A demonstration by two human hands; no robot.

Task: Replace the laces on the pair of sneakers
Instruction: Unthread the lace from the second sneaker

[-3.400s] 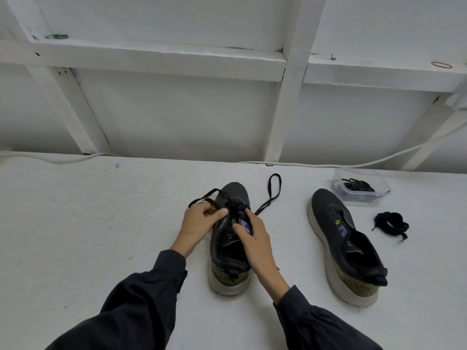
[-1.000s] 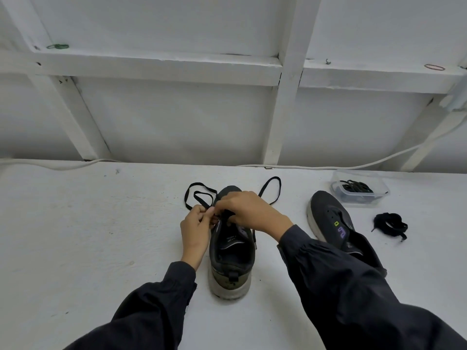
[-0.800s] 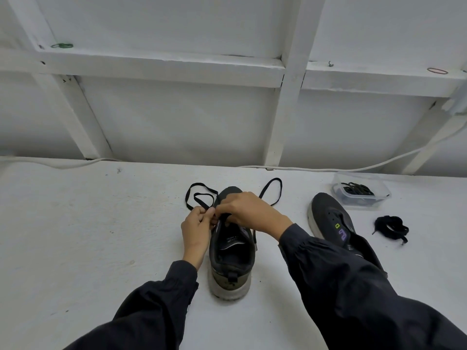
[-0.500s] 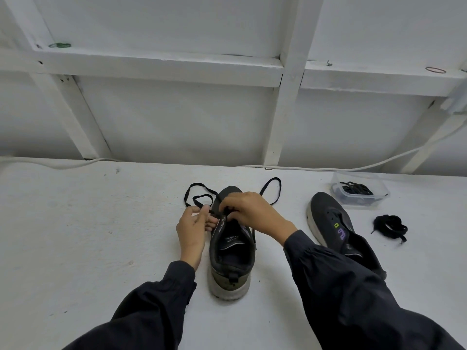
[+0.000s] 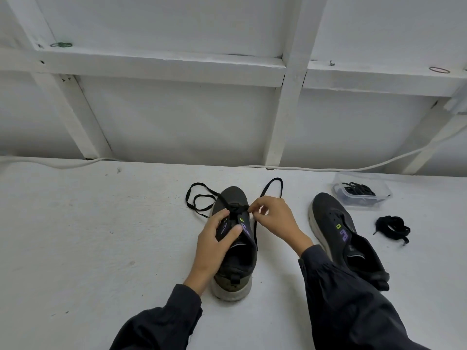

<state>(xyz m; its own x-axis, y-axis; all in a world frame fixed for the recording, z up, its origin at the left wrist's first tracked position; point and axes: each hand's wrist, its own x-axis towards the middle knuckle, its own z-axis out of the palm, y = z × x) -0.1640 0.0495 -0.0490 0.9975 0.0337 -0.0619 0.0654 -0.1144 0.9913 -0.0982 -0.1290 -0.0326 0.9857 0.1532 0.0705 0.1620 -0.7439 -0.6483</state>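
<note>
Sneaker (image 5: 240, 258) being laced stands upright at centre frame on white counter (image 5: 88, 236), heel toward camera, toe pointing to the back wall. Black lace (image 5: 238, 209) crosses the lowest eyelets near the toe; one loose end loops on the counter to the upper left of the toe, the other loops to the upper right, with a strand running down the shoe's right side. Left hand (image 5: 214, 243) grips the sneaker on its left side, thumb and fingers clamped on the upper by the eyelets. Right hand (image 5: 275, 221) sits just right of the toe area, fingers curled, tips pinching the lace at the crossing. Both arms in dark sleeves, entering from the bottom of frame. Second sneaker (image 5: 346, 238) is at right of centre, unlaced, toe away from camera, heel partly hidden behind the right sleeve, well apart from the first. Clear plastic container (image 5: 379, 195) at upper right of the counter, just beyond the second sneaker's toe, holds a tangle of black spare laces (image 5: 357, 189). Bundled black lace (image 5: 391, 227) lies loose on the counter, right of the second sneaker. White cable (image 5: 328, 169) runs along the counter's back edge. Green rubber band (image 5: 61, 44) on the ledge upper left, reddish rubber band (image 5: 439, 70) on the ledge upper right.
</note>
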